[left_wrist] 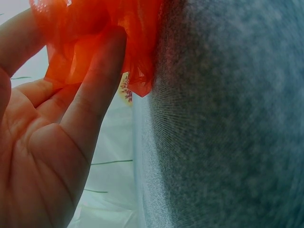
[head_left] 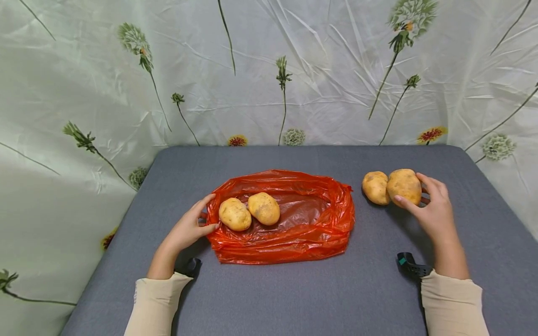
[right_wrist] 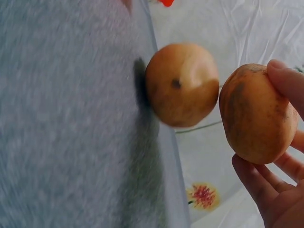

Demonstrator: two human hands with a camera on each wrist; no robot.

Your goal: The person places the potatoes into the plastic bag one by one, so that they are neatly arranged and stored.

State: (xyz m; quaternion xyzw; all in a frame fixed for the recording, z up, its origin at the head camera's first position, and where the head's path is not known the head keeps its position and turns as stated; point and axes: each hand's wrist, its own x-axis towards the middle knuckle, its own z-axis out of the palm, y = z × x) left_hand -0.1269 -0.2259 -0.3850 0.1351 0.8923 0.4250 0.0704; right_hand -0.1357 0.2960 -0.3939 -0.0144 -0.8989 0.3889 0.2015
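A red plastic bag [head_left: 286, 249] lies spread on the grey table with its mouth turned up. Two potatoes, a left one [head_left: 235, 214] and a right one [head_left: 264, 208], rest in its left half. My left hand [head_left: 189, 228] holds the bag's left edge, thumb and fingers around the thin plastic [left_wrist: 78, 57]. Over at the right, my right hand [head_left: 437, 210] grips a larger potato [head_left: 404, 187] between thumb and fingers. This potato is raised off the table, as the right wrist view shows [right_wrist: 256, 114]. Beside it another potato [head_left: 375, 188] sits on the table.
The grey tabletop [head_left: 311, 298] reaches back to a pale curtain [head_left: 252, 93] printed with flowers. Dark straps with a black mount are at both wrists, the right mount [head_left: 409, 265] just above the table.
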